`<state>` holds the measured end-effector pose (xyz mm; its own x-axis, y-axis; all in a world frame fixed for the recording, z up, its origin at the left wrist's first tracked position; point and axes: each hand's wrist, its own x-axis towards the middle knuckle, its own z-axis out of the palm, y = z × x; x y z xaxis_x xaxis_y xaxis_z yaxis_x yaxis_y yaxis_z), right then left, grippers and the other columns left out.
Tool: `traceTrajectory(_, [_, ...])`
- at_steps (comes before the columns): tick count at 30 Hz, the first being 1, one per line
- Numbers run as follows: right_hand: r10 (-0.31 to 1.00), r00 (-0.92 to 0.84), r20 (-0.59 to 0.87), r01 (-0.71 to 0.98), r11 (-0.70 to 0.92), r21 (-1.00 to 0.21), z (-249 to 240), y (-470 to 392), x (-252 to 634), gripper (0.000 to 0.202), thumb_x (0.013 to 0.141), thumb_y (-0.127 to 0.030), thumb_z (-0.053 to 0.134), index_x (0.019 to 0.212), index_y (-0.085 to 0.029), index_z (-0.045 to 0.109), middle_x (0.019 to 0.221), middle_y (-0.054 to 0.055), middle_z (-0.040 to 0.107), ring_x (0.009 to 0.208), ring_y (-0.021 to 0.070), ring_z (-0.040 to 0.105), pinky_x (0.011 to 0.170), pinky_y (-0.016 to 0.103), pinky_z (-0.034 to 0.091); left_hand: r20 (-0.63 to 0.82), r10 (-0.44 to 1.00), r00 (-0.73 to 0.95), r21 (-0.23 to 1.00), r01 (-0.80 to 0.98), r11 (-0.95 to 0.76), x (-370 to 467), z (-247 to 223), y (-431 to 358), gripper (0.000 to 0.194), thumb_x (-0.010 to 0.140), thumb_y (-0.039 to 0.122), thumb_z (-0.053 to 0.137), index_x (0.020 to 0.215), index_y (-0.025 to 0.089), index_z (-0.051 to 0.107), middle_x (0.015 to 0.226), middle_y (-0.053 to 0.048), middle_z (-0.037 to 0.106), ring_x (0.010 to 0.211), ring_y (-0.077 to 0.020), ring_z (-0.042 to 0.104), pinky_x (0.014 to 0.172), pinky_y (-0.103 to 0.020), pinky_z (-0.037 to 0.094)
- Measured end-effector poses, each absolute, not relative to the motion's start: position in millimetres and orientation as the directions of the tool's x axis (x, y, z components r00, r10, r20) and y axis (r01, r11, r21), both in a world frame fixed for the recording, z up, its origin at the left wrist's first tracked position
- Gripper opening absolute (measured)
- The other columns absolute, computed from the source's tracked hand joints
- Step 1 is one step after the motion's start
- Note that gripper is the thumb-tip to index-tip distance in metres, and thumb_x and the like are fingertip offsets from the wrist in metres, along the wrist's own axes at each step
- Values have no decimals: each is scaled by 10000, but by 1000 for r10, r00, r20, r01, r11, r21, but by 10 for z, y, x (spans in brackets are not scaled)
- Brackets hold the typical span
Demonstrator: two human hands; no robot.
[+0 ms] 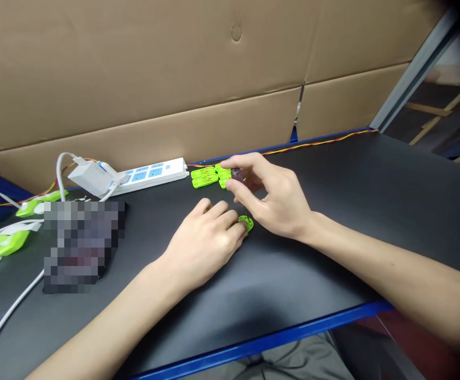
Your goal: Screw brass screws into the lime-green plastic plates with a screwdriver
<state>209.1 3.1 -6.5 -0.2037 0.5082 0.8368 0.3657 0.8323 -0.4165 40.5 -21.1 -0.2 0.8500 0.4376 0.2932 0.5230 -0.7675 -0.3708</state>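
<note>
My left hand (208, 235) rests low on the black table with its fingers bent over a small bright green plastic shell (247, 223); most of the shell is hidden under them. Above it and to the right, my right hand (279, 198) pinches a small dark purple, see-through piece (237, 175) between thumb and fingers. A thin dark line seems to run from that piece down to the shell, but its kind is unclear. Just beyond my right fingertips lie several open green plastic shells (205, 177) with small parts inside, partly covered by the hand.
A white power strip (151, 177) with a plugged-in white charger (91, 177) stands at the back left. White cables, green-and-white pieces (2, 244) and a blurred dark object (82, 248) lie left. Cardboard (174, 68) walls the back; a blue rail (261, 343) edges the front.
</note>
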Motion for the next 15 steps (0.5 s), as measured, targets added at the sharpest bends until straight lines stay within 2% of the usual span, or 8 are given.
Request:
traceTrajectory(4, [519,-199,831,365,827,-429,-68,35,2092,212,925,-231,555,1129,-186,590,1044,20,711,710,94,673,746,234,587,279,459,843,-340,534,-774,381,21,-206,244,962,339,493,886,194,674,827,-30,668,811,-209,554,712,-363,335])
traceTrajectory(8, [520,-204,829,378,823,-424,-72,34,2097,208,932,-240,540,1135,-212,577,1060,14,709,779,111,694,771,261,599,260,529,808,-293,588,-754,326,42,-172,224,932,381,533,920,181,634,897,-46,670,846,-225,563,712,-364,348])
traceTrajectory(12, [531,-180,828,357,820,-448,-59,18,2100,211,926,-247,553,1133,-206,571,1070,18,716,776,113,704,768,260,606,216,602,769,-195,638,-745,259,52,-133,273,903,424,560,1021,181,604,1032,-69,657,929,-246,575,755,-372,388])
traceTrajectory(15, [554,-146,820,332,808,-486,-42,-11,2097,219,924,-245,554,1140,-215,562,1086,19,715,782,121,712,764,267,616,164,638,753,-96,655,-749,222,36,-103,262,903,414,563,1043,196,598,1055,-63,647,953,-240,577,805,-368,412])
